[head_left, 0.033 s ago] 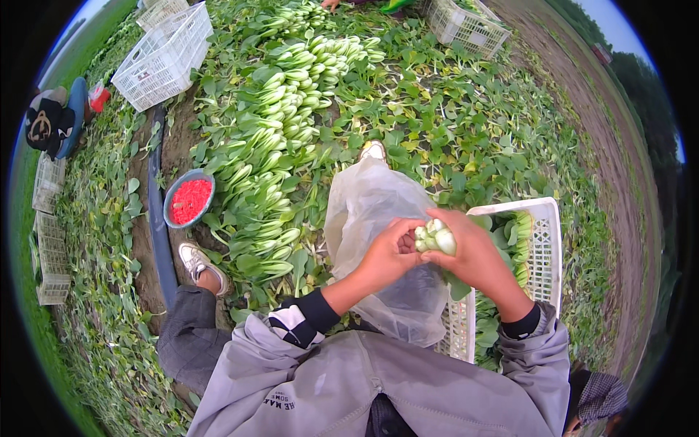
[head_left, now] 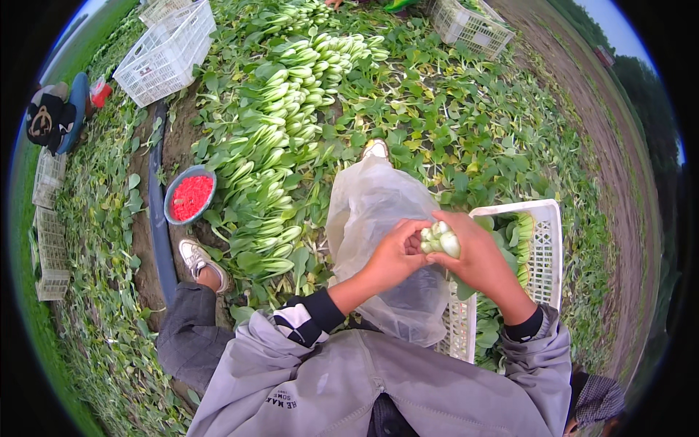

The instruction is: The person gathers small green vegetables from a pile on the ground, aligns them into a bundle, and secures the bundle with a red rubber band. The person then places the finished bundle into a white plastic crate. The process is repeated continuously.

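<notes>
A small bunch of bok choy (head_left: 440,239) is held in front of me, its pale stem ends turned toward me. My right hand (head_left: 475,246) is closed round its right side, with leaves hanging below. On the left, the curled fingers and thumb of my left hand (head_left: 393,255) press against the same bunch. Beneath my hands, a cloudy plastic sheet (head_left: 364,211) covers my right leg. Just right of it stands a white plastic crate (head_left: 555,255) with bok choy packed inside, partly hidden by my right forearm.
Bok choy (head_left: 280,138) lie in a long row ahead, left of centre. A bowl (head_left: 211,191) of red strips sits beside a dark hose (head_left: 162,247). White crates (head_left: 164,65) stand far left, another crate (head_left: 473,33) far right. A person (head_left: 62,116) is at the left edge.
Both hands have shifted very slightly to the right with the bok choy bunch. The grip looks the same.
</notes>
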The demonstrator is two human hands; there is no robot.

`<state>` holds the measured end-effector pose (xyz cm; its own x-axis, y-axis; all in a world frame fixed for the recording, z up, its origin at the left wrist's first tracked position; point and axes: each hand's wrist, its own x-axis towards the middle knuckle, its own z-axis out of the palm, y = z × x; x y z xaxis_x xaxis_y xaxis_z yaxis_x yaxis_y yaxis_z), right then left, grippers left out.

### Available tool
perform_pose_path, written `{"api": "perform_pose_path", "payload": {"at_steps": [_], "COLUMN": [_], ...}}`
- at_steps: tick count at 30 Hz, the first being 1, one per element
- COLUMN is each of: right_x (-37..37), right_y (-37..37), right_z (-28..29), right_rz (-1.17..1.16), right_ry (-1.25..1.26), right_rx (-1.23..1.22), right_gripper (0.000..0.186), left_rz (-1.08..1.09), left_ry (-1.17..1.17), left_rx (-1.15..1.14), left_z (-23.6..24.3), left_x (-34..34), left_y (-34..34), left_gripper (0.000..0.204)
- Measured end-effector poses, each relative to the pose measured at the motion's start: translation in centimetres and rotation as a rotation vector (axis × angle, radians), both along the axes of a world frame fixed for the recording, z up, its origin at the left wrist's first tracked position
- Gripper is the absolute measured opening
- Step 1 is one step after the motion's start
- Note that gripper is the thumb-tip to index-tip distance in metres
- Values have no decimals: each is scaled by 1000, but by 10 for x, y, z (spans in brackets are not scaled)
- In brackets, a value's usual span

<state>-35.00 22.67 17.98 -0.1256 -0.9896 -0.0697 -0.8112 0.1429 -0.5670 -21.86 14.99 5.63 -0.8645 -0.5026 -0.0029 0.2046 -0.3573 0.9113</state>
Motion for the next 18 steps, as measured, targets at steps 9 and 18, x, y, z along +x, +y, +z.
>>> {"api": "perform_pose_path", "payload": {"at_steps": [9, 18], "right_x": [19, 17], "right_y": [10, 38], "right_z": [-43, -82], "right_rz": [-60, -258], "right_ry": [255, 474], "right_rx": [-91, -185], "right_gripper": [55, 58], "left_rz": [-65, 312], "left_ry": [-47, -1184], "left_rx": [6, -881], "left_z": [-41, -246], "left_x": [37, 237], "left_y": [-52, -150], "left_gripper": [39, 29]}}
